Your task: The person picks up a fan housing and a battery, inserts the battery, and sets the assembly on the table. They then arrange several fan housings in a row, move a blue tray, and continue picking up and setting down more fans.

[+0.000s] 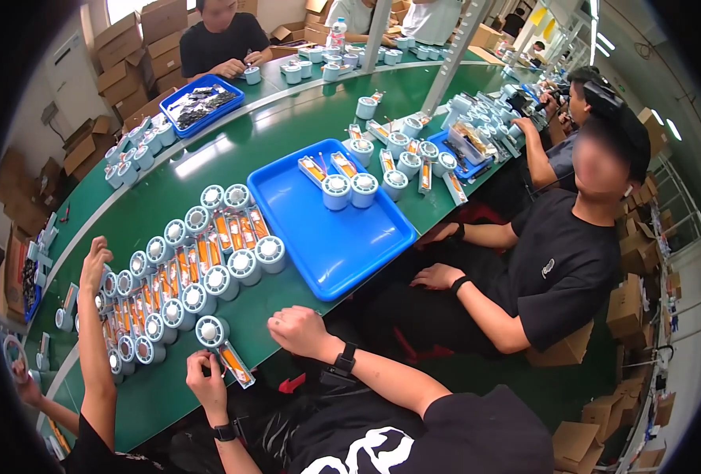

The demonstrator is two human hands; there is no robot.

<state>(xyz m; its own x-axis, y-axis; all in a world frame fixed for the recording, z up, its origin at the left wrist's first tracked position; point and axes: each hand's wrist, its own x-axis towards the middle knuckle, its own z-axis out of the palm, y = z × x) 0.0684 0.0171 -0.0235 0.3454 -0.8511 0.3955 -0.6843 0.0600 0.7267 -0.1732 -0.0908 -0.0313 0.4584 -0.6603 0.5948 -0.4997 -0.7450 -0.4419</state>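
My left hand [206, 379] is by the table's front edge, its thumb and fingers pinched together. Whatever lies between them is too small to make out. Just beside it lies a light-blue fan-like unit [212, 330], with a round vented head and an open handle [236, 365] showing an orange strip inside. To the right, my right hand [299, 330] is curled closed over the table edge, its fingertips hidden. Several similar units [196, 298] stand in tight rows beyond my hands. A blue tray [358, 245] lies ahead to the right, holding two such units [336, 189].
A co-worker's raised hand [94, 265] is over the rows' left end. Another person [563, 245] sits close on my right. More units [398, 146] and a smaller blue tray [467, 167] lie farther right; a blue tray of dark parts [236, 101] stands across the green table [161, 399].
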